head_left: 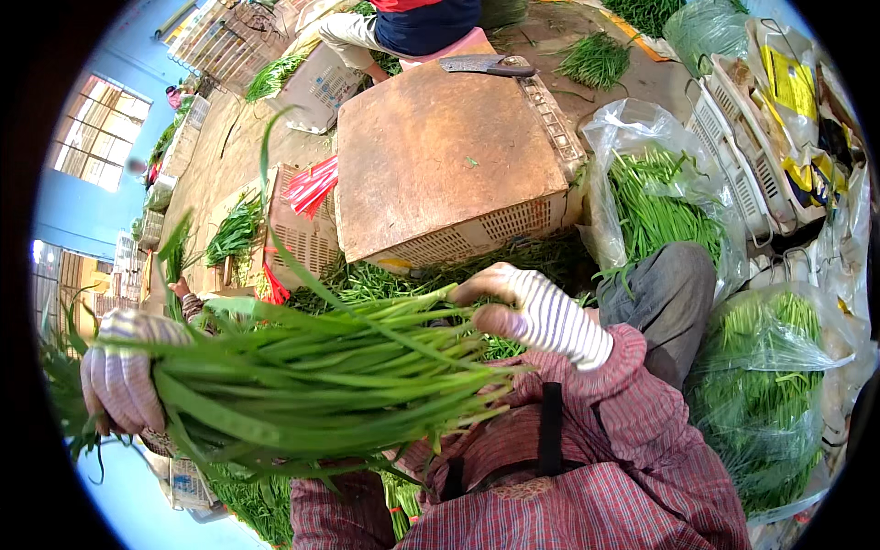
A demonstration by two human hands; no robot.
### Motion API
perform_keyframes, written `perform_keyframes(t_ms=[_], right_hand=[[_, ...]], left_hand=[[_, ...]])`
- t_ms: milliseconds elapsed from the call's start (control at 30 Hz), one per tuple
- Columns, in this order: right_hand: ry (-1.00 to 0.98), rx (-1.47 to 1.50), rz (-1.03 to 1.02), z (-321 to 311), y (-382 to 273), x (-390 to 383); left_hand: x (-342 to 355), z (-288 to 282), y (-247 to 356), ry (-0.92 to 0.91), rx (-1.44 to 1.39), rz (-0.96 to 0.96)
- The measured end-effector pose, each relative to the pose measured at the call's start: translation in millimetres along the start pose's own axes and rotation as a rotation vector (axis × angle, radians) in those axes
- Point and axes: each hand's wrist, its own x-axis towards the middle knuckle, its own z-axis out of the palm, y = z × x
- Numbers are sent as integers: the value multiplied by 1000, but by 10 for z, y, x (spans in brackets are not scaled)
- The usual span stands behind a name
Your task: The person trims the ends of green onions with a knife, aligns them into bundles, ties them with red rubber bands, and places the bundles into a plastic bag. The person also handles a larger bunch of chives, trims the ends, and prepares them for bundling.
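Observation:
A large bunch of long green Chinese chives (339,371) lies across in front of my chest, leaves to the left and pale stem ends to the right. My left hand (133,371), in a striped fingerless glove, is closed round the leafy end. At the stem ends is my right hand (541,312), in a similar glove, thumb and fingers apart and curved beside the upper stems. Its fingertips come close to one stem tip; whether they touch it I cannot tell. One long leaf arches up above the bunch.
A brown board (449,156) tops a crate ahead, with a cleaver (486,65) at its far edge and red-and-white ties (312,188) beside it. Bags of chives (660,197) stand at right, near stacked crates (733,137). Another person (426,27) sits beyond the board.

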Motion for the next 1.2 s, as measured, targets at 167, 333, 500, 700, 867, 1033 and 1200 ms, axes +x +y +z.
perform_keyframes(t_ms=[167,333,500,700,867,1033,1200], right_hand=[[183,-161,-159,261,-320,127],[320,261,276,327,-93,-23],[704,745,318,97,524,-216],[838,-379,477,-82,1006,-582],[579,-445,-203,60,-280,-330],[457,-400,-300,265,-379,214],[549,-55,-88,267,-172,184]], left_hand=[[-37,-206,-178,109,20,21],[-10,-152,-230,207,72,20],[-93,-249,-270,285,79,48],[-147,-369,-369,370,96,61],[-205,-458,-511,490,112,89],[-212,-425,-462,669,160,135],[-201,-382,-349,743,190,185]])
